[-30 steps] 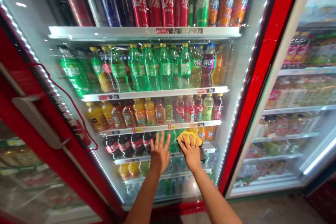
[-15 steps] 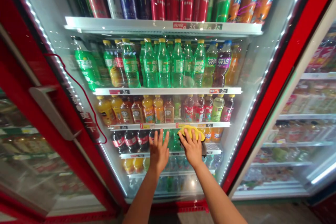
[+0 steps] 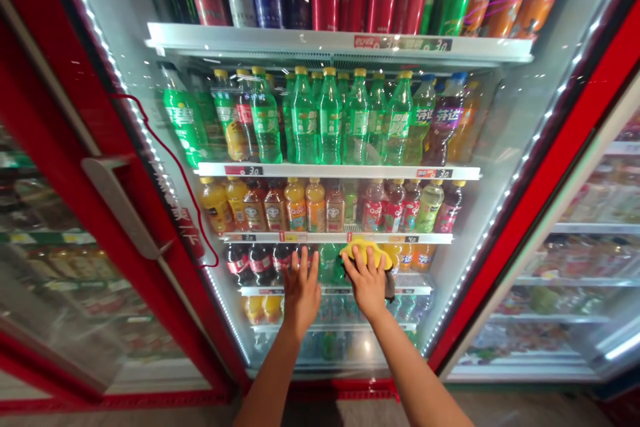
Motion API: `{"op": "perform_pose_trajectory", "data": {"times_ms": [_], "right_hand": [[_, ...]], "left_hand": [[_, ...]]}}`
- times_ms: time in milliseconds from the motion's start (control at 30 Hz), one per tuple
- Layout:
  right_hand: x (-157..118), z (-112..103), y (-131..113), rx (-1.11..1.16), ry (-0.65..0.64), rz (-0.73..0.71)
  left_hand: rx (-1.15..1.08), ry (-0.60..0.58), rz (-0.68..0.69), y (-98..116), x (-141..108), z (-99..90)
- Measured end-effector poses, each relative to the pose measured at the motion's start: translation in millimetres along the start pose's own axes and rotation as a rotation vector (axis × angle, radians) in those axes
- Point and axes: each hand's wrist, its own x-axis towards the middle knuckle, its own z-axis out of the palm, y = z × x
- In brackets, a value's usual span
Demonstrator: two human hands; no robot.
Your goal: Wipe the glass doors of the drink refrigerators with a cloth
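**Both hands on the cooler glass**

Head view: the right hand (image 3: 369,283) presses a yellow cloth (image 3: 366,252) flat against the glass door (image 3: 480,147), fingers spread over it, not closed around it. The left hand (image 3: 301,290) lies open on the glass just beside it. Shelf tags (image 3: 243,171) read "3.0". The red door frame (image 3: 540,180) is well apart on the right. Compared with half a second earlier, both hands sit at nearly the same place.
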Motion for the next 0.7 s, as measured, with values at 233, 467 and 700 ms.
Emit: {"op": "perform_pose_trajectory", "data": {"times_ms": [233, 467, 700], "right_hand": [[-20, -5, 23, -0.042, 0.000, -0.018], [34, 2, -57, -0.008, 0.047, 0.058], [-24, 23, -54, 0.001, -0.038, -0.081]], "left_hand": [[0.026, -0.001, -0.025, -23, -3, -6.2], [0.011, 0.010, -0.031, -56, -8, -11.4], [0.062, -0.050, -0.022, -91, -17, -15.7]]}}
